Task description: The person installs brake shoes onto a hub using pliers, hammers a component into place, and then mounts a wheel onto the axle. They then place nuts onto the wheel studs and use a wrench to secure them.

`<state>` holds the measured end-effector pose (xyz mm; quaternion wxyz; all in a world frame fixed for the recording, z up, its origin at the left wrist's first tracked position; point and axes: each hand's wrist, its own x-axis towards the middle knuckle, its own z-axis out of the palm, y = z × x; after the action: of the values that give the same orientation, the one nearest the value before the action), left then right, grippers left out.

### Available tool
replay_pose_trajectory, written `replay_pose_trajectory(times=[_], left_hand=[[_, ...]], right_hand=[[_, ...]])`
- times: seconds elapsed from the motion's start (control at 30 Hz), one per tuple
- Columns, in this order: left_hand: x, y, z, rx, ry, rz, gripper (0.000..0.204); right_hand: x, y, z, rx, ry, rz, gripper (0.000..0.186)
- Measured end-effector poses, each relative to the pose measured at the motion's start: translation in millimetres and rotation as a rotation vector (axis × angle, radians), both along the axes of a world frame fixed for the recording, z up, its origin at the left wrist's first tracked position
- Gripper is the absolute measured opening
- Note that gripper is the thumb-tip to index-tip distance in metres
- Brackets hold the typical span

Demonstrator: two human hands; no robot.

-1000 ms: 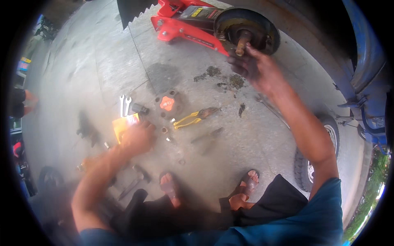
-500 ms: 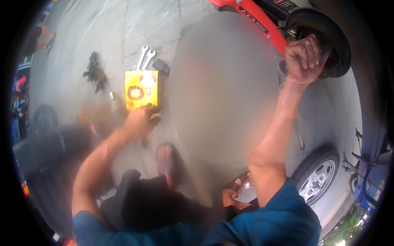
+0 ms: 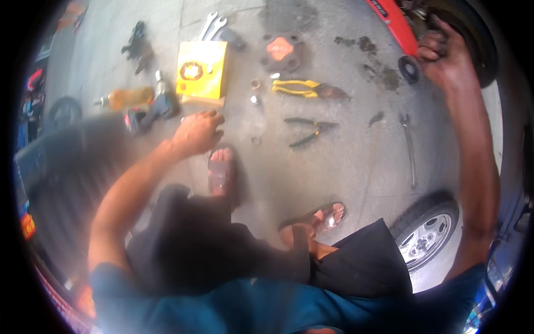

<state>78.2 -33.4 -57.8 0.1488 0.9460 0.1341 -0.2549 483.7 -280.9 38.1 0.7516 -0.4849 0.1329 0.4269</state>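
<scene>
My left hand hovers just below a yellow box, fingers loosely bent and apart, with nothing visible in them. My right hand is raised at the upper right beside a dark round wheel part. Its index finger points up and the other fingers are curled; what they hold, if anything, is hidden. Close to this hand are a red bar and a black ring. Two open-end wrenches lie behind the box.
On the concrete floor lie yellow-handled pliers, green-handled pliers, a round part with an orange centre, a long wrench, a power tool and an amber bottle. A wheel is at the lower right.
My left hand has come away from the yellow box's near edge. My right hand has gone from a fist to one finger raised. The view has shifted, and the floor tools now show clearly.
</scene>
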Motion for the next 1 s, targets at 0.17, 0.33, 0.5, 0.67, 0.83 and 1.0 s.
replay_pose_trajectory(times=[0.17,0.33,0.5,0.67,0.83,1.0], left_hand=[[20.9,0.1,-7.1,-0.062,-0.048,-0.166,0.025],[37.9,-0.9,-2.8,0.025,0.145,-0.233,0.03],[37.8,-4.6,-3.3,-0.11,0.019,-0.099,0.029],[34.7,-1.5,-3.7,-0.074,-0.021,-0.206,0.028],[47.5,-6.8,-5.3,-0.117,-0.001,-0.215,0.029],[75.2,-19.8,-7.9,-0.145,0.187,-0.429,0.035]], right_hand=[[-16.4,3.6,-25.4,0.661,0.006,-0.094,0.033],[-22.0,23.2,-46.2,1.564,0.089,-0.043,0.036],[-17.2,11.6,-29.5,0.982,-0.111,-0.082,0.042],[-19.7,18.4,-14.0,0.573,0.09,-0.242,0.041],[-18.9,24.0,-5.2,0.056,-0.103,-0.321,0.016],[-105.6,-14.4,-15.5,-0.062,-0.346,0.269,0.035]])
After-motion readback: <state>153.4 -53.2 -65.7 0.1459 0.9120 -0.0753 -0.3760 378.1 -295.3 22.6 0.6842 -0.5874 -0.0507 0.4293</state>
